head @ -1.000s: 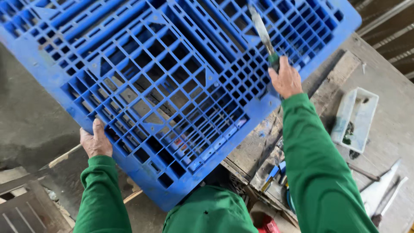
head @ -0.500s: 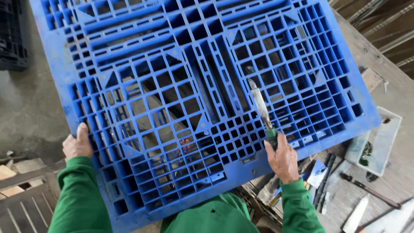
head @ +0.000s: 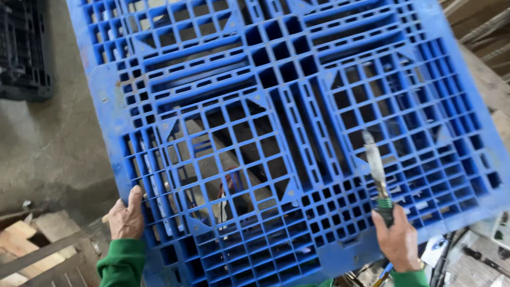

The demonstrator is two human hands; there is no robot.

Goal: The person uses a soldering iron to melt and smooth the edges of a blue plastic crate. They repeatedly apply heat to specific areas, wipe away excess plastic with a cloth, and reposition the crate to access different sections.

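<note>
Head view: a big blue plastic pallet (head: pixel 276 133) of open grid fills most of the frame, tilted over a grey concrete floor (head: pixel 48 149). A black pallet (head: pixel 24 48) lies beyond the blue pallet's upper left corner. The left hand (head: pixel 126 215) grips the blue pallet's lower left edge, fingers curled around it. The right hand (head: pixel 397 240), fingers closed, holds a flat-bladed tool (head: pixel 376 172) whose blade lies against the blue pallet's lower right grid.
</note>
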